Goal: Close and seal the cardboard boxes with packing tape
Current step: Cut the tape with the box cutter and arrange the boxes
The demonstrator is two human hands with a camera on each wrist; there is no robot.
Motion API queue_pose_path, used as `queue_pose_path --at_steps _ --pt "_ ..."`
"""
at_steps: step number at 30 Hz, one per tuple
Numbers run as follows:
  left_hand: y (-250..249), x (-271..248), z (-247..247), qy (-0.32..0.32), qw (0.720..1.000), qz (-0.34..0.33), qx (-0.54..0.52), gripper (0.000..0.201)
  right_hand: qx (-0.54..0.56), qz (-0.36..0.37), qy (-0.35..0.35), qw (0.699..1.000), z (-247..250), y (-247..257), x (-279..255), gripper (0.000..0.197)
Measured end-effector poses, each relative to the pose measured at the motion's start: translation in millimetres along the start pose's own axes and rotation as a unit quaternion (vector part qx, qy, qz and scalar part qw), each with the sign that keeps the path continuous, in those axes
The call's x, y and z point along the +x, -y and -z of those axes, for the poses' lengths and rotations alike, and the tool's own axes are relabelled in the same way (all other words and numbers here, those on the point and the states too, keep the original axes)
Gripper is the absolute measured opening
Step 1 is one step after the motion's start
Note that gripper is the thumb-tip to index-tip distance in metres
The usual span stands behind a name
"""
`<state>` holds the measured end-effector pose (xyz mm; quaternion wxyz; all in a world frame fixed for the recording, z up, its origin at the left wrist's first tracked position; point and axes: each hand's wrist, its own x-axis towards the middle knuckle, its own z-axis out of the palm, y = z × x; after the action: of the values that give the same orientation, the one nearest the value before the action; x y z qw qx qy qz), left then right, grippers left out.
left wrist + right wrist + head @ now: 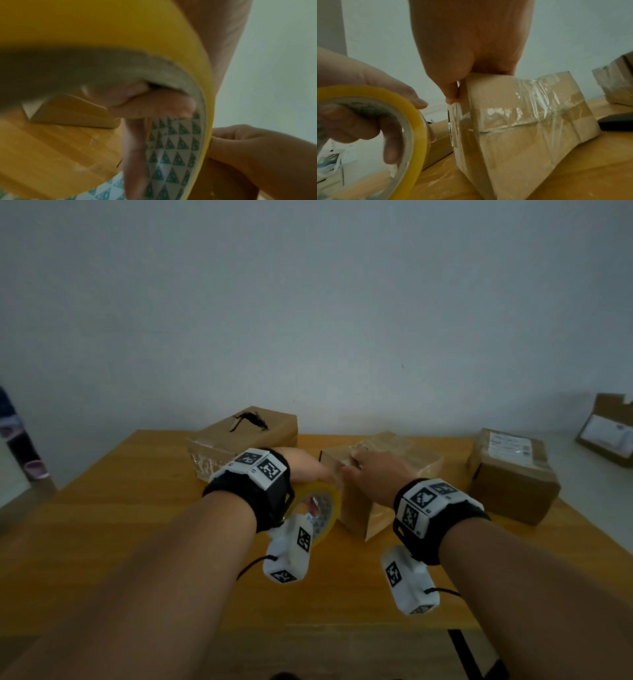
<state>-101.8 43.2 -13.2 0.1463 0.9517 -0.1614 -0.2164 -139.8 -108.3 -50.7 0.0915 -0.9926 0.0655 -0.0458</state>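
Middle cardboard box sits mid-table, already banded with clear tape, and the right hand lies on its near top edge, thumb pressing a tape end onto the box's left face. Just left of the box, the left hand clamps the yellow tape roll, fingers hooked through the core. I'd say the strip is being anchored: keep that thumb firm, pull the roll off taut and level, then smooth along the seam. Two more boxes flank it on the wooden table.
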Motion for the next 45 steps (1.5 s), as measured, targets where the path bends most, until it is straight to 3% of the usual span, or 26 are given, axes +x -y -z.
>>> queue_pose_path --at_steps 4,7,10,13,14,16,17,18,20,22,25,28,31,33,36,40,43,45 --pt "3.1 10.4 -15.9 0.033 0.999 -0.022 0.029 0.075 -0.048 0.018 -0.018 0.998 -13.6 0.7 -2.2 0.029" --pt "-1.5 13.8 -23.8 0.021 0.999 -0.030 0.030 0.065 -0.059 0.035 -0.010 0.998 -9.4 -5.9 -5.2 0.031" --pt "0.3 16.4 -20.5 0.009 0.999 -0.005 0.039 0.053 -0.032 0.044 0.018 0.998 -5.6 -21.1 -8.7 0.062" --pt "-0.6 23.9 -18.3 0.003 0.999 -0.004 0.039 0.083 -0.047 0.033 0.030 0.998 -10.8 -30.7 -14.3 0.086" --pt "-2.3 24.2 -18.0 0.003 0.999 -0.005 0.043 0.085 -0.048 0.038 0.035 0.998 -11.2 -30.2 -16.4 0.089" --pt "-6.0 28.1 -21.2 0.011 0.999 -0.017 0.037 0.056 -0.020 0.051 0.048 0.997 -10.7 -29.6 -20.0 0.092" --pt "-8.3 27.8 -22.9 0.015 0.999 -0.024 0.037 0.036 0.029 0.042 0.044 0.998 -8.3 -30.9 -21.5 0.088" --pt "-9.3 28.9 -25.6 0.013 0.999 -0.032 0.039 0.029 0.110 0.019 0.017 0.994 -5.7 -35.0 -22.1 0.081" --pt "-11.4 28.2 -27.3 0.006 0.999 -0.028 0.038 0.032 0.242 -0.061 -0.084 0.965 0.8 -51.0 -21.3 0.055" --pt "-12.6 29.3 -27.3 0.014 0.999 -0.020 0.049 0.034 0.194 -0.140 -0.146 0.960 5.3 -70.0 -20.4 0.032" --pt "-11.9 31.5 -24.4 0.011 0.999 -0.006 0.040 0.036 0.083 -0.177 -0.116 0.974 -0.8 -87.6 -22.9 0.023" --pt "-9.3 32.3 -24.0 0.018 0.999 -0.010 0.031 0.034 0.065 -0.249 -0.081 0.963 -12.2 -94.0 -23.2 0.036" --pt "-9.6 28.6 -22.4 0.028 0.999 -0.015 0.029 0.034 0.049 -0.337 0.024 0.940 -23.2 -102.7 -21.6 0.063" --pt "-8.5 31.1 -22.2 0.039 0.999 -0.022 0.008 0.038 -0.014 -0.334 0.086 0.939 -28.7 -106.3 -24.8 0.051" --pt "-7.4 35.1 -24.2 0.061 0.997 -0.025 -0.043 0.043 -0.103 -0.333 0.101 0.932 -30.1 -109.2 -27.9 0.040" --pt "-5.7 33.8 -25.1 0.039 0.998 -0.034 -0.035 0.041 -0.082 -0.337 0.136 0.928 -36.2 -120.3 -26.6 0.066" --pt "-3.5 35.7 -25.7 0.050 0.996 -0.028 -0.061 0.036 -0.073 -0.318 0.110 0.939 -39.5 -125.6 -25.9 0.041" --pt "-3.8 36.1 -27.2 0.041 0.996 -0.022 -0.079 0.035 -0.041 -0.352 0.083 0.932 -38.7 -121.4 -29.0 0.037"
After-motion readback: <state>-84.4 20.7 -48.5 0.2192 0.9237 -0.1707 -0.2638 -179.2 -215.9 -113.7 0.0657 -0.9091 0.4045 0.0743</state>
